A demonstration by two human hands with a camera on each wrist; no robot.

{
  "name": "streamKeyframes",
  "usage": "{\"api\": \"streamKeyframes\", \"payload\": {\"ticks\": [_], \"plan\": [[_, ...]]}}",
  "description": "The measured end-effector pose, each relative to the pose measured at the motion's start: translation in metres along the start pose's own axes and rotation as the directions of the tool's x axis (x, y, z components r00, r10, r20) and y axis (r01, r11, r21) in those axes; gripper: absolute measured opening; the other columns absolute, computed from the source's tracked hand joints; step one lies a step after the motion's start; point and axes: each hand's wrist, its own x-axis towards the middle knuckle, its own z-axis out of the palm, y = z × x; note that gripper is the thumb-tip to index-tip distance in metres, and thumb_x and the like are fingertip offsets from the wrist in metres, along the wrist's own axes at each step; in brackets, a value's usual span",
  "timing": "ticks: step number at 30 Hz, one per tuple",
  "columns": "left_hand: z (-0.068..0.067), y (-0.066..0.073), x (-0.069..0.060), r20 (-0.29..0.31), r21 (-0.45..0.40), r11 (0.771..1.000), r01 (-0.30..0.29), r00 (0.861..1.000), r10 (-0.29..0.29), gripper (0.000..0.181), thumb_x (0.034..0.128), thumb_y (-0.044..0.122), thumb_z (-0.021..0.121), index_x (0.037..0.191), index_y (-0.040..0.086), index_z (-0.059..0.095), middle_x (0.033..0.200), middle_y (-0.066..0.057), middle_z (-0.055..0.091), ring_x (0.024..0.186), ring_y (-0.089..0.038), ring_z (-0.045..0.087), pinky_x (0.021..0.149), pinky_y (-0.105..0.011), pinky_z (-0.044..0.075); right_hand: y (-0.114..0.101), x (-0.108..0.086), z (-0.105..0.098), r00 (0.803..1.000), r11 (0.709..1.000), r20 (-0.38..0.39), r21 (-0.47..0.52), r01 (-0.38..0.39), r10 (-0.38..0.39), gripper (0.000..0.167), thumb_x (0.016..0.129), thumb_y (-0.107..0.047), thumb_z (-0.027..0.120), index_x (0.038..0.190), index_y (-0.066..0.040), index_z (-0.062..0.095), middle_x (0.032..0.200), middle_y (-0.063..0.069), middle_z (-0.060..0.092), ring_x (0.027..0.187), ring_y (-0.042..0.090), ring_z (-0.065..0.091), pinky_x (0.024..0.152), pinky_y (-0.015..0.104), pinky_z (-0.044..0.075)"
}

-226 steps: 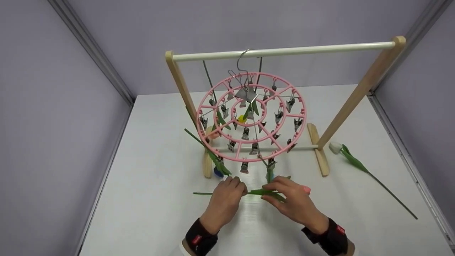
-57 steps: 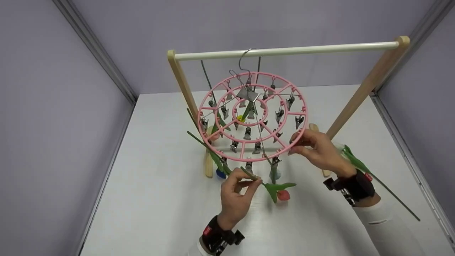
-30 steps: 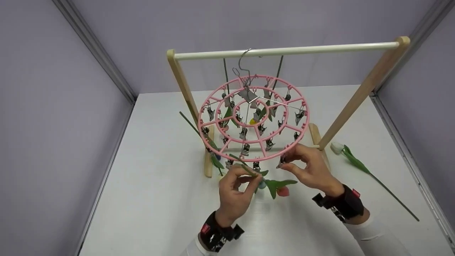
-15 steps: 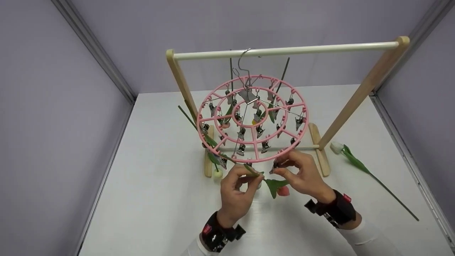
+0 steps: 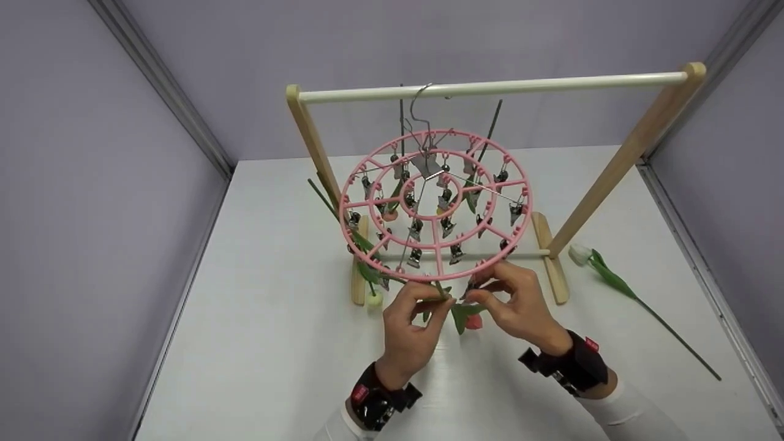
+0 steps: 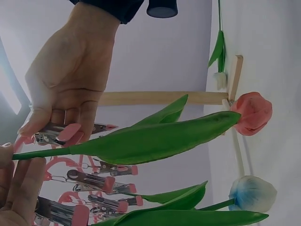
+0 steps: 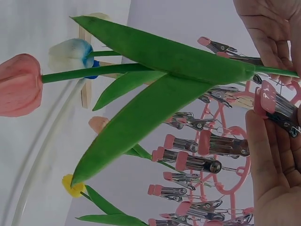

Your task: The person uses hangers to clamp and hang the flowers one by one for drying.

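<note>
A pink tulip with long green leaves [image 7: 160, 75] hangs bloom [image 7: 19, 84] outward from my left hand [image 5: 407, 331], whose thumb and fingertips pinch its stem. My right hand [image 5: 520, 306] pinches a metal clip with pink tips [image 7: 277, 106] at the near rim of the pink round clip hanger [image 5: 438, 254]. In the left wrist view the stem [image 6: 40, 153] passes close beside this clip; whether it lies between the clip's tips I cannot tell. A white-and-blue tulip [image 6: 254, 194] hangs from the hanger nearby.
The hanger hooks over the white bar [image 5: 539, 87] of a wooden stand [image 5: 612, 177]. Yellow [image 7: 73, 185] and peach [image 7: 99, 124] tulips hang among several clips. One white tulip [image 5: 580, 254] lies on the table at right. Walls stand on the left, back and right.
The left hand has lifted the pink tulip from the table. The right hand left the tulip, took a rim clip and drew it leftward, turning the hanger. Both hands are now close together.
</note>
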Motion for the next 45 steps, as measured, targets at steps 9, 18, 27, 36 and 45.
{"api": "streamKeyframes", "payload": {"ticks": [9, 18, 27, 36, 45], "plan": [[0.0021, -0.0033, 0.0009, 0.016, 0.071, 0.996, -0.063, 0.998, 0.062, 0.023, 0.0886, -0.009, 0.078, 0.103, 0.003, 0.066, 0.094, -0.013, 0.066, 0.081, -0.019, 0.068, 0.069, -0.019, 0.061, -0.0035, 0.0003, 0.0052, 0.999, 0.998, -0.032, -0.061, 0.02, -0.022, 0.03, 0.081, 0.016, 0.078, 0.105, -0.001, 0.072, 0.09, 0.014, 0.071, 0.083, 0.008, 0.073, 0.074, 0.015, 0.061], [0.0053, -0.0004, 0.0021, 0.008, 0.083, 0.995, -0.058, 0.998, 0.057, 0.022, 0.0889, -0.007, 0.078, 0.104, 0.003, 0.066, 0.095, -0.013, 0.065, 0.086, -0.021, 0.07, 0.078, -0.023, 0.064, -0.0033, 0.0015, 0.0082, 0.999, 0.997, -0.042, -0.07, 0.028, -0.031, 0.026, 0.083, 0.01, 0.08, 0.105, -0.001, 0.073, 0.09, 0.015, 0.071, 0.086, 0.007, 0.072, 0.075, 0.014, 0.061], [0.0056, -0.002, 0.0015, -0.019, 0.11, 0.994, -0.007, 1.0, 0.009, 0.019, 0.0909, -0.004, 0.078, 0.103, 0.003, 0.065, 0.094, -0.012, 0.065, 0.082, -0.02, 0.07, 0.071, -0.02, 0.062, -0.0031, 0.0017, 0.009, 0.999, 0.997, -0.025, -0.075, 0.021, -0.023, 0.03, 0.08, 0.011, 0.082, 0.105, -0.003, 0.073, 0.09, 0.012, 0.072, 0.084, 0.01, 0.074, 0.075, 0.016, 0.062], [0.005, -0.0022, 0.0032, -0.048, 0.067, 0.997, 0.033, 0.998, -0.029, 0.018, 0.0909, -0.003, 0.079, 0.104, 0.003, 0.068, 0.094, -0.013, 0.067, 0.082, -0.021, 0.071, 0.07, -0.022, 0.064, -0.002, 0.0009, 0.0093, 1.0, 0.996, -0.015, -0.083, 0.014, -0.015, 0.031, 0.082, 0.005, 0.083, 0.109, -0.004, 0.073, 0.093, 0.011, 0.074, 0.088, 0.014, 0.075, 0.077, 0.017, 0.063], [0.0043, -0.001, 0.0053, -0.073, 0.06, 0.998, 0.034, 0.997, -0.03, 0.017, 0.0906, -0.005, 0.078, 0.105, 0.001, 0.07, 0.093, -0.014, 0.068, 0.084, -0.023, 0.074, 0.073, -0.024, 0.065, -0.0052, -0.0006, 0.0093, 0.999, 0.999, -0.035, -0.038, -0.022, 0.021, 0.041, 0.078, 0.014, 0.082, 0.116, -0.002, 0.074, 0.098, 0.015, 0.075, 0.09, 0.013, 0.076, 0.076, 0.018, 0.063]]}}
